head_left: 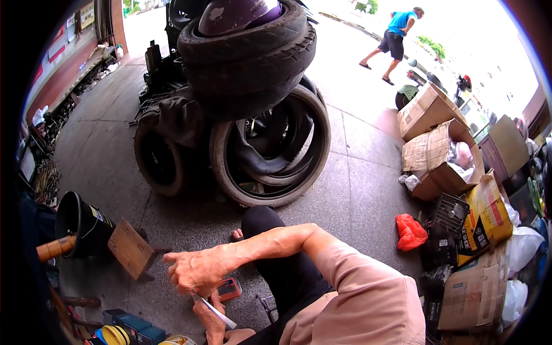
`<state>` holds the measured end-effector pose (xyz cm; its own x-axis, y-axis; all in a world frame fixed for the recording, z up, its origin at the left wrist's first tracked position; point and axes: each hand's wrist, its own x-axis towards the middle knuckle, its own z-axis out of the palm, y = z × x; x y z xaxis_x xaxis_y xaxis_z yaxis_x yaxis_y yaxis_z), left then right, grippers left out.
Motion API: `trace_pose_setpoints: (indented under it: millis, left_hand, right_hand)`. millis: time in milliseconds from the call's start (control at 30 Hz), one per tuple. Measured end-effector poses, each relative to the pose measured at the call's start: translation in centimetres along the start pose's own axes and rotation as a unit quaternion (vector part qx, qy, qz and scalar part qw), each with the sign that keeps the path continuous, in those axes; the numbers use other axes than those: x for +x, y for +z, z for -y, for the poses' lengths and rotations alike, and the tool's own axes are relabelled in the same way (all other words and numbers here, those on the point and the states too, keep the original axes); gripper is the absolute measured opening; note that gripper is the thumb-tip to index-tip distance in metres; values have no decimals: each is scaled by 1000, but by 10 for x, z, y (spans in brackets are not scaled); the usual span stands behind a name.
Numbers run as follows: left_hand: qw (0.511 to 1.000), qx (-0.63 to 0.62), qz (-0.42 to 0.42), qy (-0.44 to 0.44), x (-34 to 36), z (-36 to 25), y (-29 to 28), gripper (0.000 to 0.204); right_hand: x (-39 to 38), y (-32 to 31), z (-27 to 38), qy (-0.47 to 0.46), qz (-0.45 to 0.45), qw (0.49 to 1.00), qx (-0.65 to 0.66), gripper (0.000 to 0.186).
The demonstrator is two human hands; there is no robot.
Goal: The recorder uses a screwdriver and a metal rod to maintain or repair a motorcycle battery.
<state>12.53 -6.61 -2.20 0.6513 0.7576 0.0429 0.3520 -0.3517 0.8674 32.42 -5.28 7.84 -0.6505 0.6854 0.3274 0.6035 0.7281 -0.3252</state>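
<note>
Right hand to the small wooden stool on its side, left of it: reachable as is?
Probably yes. The right hand is beside the wooden stool, bare floor between them, though it seems busy with a thin tool.

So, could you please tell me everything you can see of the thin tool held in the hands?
The thin tool is a slim, pale, blade-like strip, seemingly metal, lying slanted from upper left to lower right. The right hand covers its upper end from above; the left hand holds it from below. Its far end is hidden.
</note>
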Motion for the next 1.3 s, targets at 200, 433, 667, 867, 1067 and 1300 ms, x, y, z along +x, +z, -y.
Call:
trace_pose_setpoints:
  millis: [200, 433, 667, 867, 1067, 1300]
  left_hand:
    - [998, -60, -1, 2, -2, 20, -5, 27]
    - [999, -43, 22, -16, 4, 6, -4, 23]
    - [997, 35, 55, 26, 8, -12, -19, 23]
    - [998, -58, 16, -14, 10, -22, -4, 9]
    - [996, -64, -24, 63, 2, -17, -12, 15]
    - [998, -42, -34, 26, -1, 8, -18, 14]
  right_hand:
    - [-10, -17, 8, 55, -83, 993, 70, 32]
    - [-13, -10, -1, 94, -122, 987, 35, 29]
    - [-5, -22, -5, 37, -98, 986, 132, 31]
    - [-16, -12, 2, 132, 77, 979, 136, 56]
    - [-7, 0, 9, 43, -1, 998, 38, 48]
    - [-1, -29, -4, 45, -61, 997, 30, 31]
